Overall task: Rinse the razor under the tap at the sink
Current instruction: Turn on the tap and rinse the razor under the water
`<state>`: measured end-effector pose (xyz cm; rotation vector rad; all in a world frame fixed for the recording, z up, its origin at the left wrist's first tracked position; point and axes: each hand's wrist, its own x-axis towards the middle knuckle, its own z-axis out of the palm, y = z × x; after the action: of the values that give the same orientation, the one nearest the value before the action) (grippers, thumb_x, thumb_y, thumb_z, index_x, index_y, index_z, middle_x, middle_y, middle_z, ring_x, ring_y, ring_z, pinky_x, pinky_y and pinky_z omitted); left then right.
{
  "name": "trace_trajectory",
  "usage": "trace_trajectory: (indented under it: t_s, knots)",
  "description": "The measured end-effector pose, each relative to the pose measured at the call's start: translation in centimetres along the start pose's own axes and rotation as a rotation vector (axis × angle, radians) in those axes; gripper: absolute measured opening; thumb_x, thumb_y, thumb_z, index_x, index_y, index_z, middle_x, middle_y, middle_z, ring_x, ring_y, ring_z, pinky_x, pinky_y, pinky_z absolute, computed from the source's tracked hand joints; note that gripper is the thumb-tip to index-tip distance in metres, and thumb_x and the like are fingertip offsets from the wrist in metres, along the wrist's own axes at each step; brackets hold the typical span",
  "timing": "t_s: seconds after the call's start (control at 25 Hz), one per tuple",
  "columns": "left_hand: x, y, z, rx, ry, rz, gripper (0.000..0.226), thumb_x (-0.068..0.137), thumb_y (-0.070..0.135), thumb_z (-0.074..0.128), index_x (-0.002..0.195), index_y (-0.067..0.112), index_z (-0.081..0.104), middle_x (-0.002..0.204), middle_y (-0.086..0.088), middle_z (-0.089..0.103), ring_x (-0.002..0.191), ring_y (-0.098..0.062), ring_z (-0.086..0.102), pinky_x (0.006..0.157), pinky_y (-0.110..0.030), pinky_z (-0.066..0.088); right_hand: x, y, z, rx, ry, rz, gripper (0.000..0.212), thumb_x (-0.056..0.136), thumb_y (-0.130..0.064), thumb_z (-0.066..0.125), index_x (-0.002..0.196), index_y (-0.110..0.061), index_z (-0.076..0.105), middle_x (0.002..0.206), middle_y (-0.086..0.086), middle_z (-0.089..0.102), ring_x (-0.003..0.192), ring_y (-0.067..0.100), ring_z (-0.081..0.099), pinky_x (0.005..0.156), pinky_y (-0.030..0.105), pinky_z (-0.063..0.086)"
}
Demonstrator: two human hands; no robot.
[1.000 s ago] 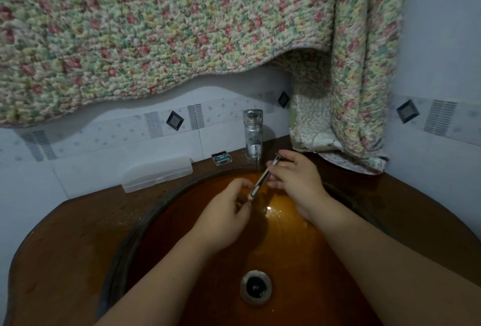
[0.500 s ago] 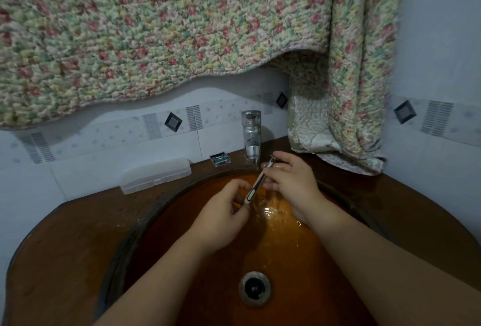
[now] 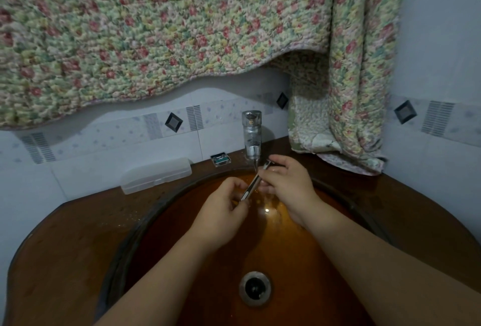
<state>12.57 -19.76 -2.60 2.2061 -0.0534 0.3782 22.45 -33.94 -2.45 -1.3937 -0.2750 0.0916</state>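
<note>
A slim razor [image 3: 253, 182] with a silver and dark handle slants over the amber sink basin [image 3: 208, 260], just below the chrome tap [image 3: 251, 134]. My left hand [image 3: 221, 211] pinches its lower end. My right hand [image 3: 285, 185] grips its upper end near the spout, and its fingers hide the razor's head. A thin stream of water drops from the spout onto the razor between my hands.
A clear plastic case [image 3: 156, 175] and a small blade cartridge holder [image 3: 220, 159] lie on the brown counter behind the basin. A floral quilted cloth [image 3: 346, 106] hangs over the wall and down at the back right. The drain [image 3: 255, 288] sits at the basin's centre.
Both hands and the razor have stayed under the tap, with only a slight shift of the view. The grips are unchanged.
</note>
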Motion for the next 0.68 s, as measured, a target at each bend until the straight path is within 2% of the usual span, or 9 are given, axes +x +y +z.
trace_trajectory:
  t_s: [0.16, 0.28, 0.4, 0.48, 0.6, 0.68]
  knots:
    - [0.1, -0.1, 0.1, -0.054, 0.006, -0.05, 0.025, 0.097, 0.016, 0.054, 0.11, 0.038, 0.054, 0.09, 0.001, 0.072, 0.076, -0.015, 0.07, 0.071, -0.043, 0.058, -0.4, 0.4, 0.2, -0.203, -0.148, -0.097, 0.066, 0.085, -0.003, 0.071, 0.142, -0.022, 0.043, 0.096, 0.002, 0.073, 0.071, 0.02, 0.073, 0.061, 0.03, 0.06]
    - [0.3, -0.1, -0.1, -0.107, 0.033, -0.078, 0.025, 0.099, 0.015, 0.051, 0.12, 0.028, 0.056, 0.089, 0.001, 0.072, 0.075, -0.012, 0.07, 0.069, -0.035, 0.058, -0.4, 0.5, 0.4, -0.294, -0.237, -0.129, 0.057, 0.082, -0.001, 0.072, 0.131, -0.023, 0.054, 0.098, 0.001, 0.072, 0.065, 0.019, 0.072, 0.056, 0.029, 0.057]
    - [0.1, 0.1, -0.1, -0.112, 0.031, -0.064, 0.029, 0.1, 0.014, 0.049, 0.111, 0.04, 0.056, 0.089, 0.002, 0.071, 0.074, -0.01, 0.07, 0.07, -0.033, 0.058, 0.0, 0.4, -0.3, -0.319, -0.173, -0.134, 0.037, 0.087, -0.004, 0.068, 0.12, -0.021, 0.064, 0.101, 0.004, 0.071, 0.071, 0.012, 0.073, 0.062, 0.026, 0.059]
    - [0.0, 0.2, -0.1, -0.103, 0.026, -0.056, 0.032, 0.1, 0.015, 0.05, 0.105, 0.047, 0.054, 0.089, 0.004, 0.071, 0.075, -0.007, 0.069, 0.067, -0.027, 0.057, 0.1, 0.3, -0.7, -0.304, -0.18, -0.129, 0.034, 0.088, -0.007, 0.069, 0.12, -0.017, 0.065, 0.097, 0.003, 0.071, 0.07, 0.008, 0.072, 0.061, 0.023, 0.058]
    - [0.0, 0.1, 0.0, -0.086, 0.018, -0.03, 0.032, 0.099, 0.017, 0.051, 0.106, 0.048, 0.055, 0.088, 0.009, 0.071, 0.076, -0.006, 0.069, 0.069, -0.027, 0.056, -0.2, 0.4, -0.4, -0.364, -0.201, -0.156, 0.033, 0.081, -0.013, 0.076, 0.106, -0.031, 0.064, 0.094, -0.001, 0.071, 0.065, 0.009, 0.069, 0.061, 0.03, 0.058]
    - [-0.1, 0.1, -0.2, -0.075, 0.017, -0.014, 0.034, 0.099, 0.017, 0.052, 0.105, 0.05, 0.056, 0.089, 0.016, 0.07, 0.079, -0.006, 0.068, 0.069, -0.026, 0.058, -0.1, 0.5, -0.3, -0.412, -0.194, -0.187, 0.034, 0.079, -0.017, 0.078, 0.104, -0.033, 0.062, 0.095, -0.001, 0.071, 0.064, 0.001, 0.066, 0.061, 0.026, 0.053]
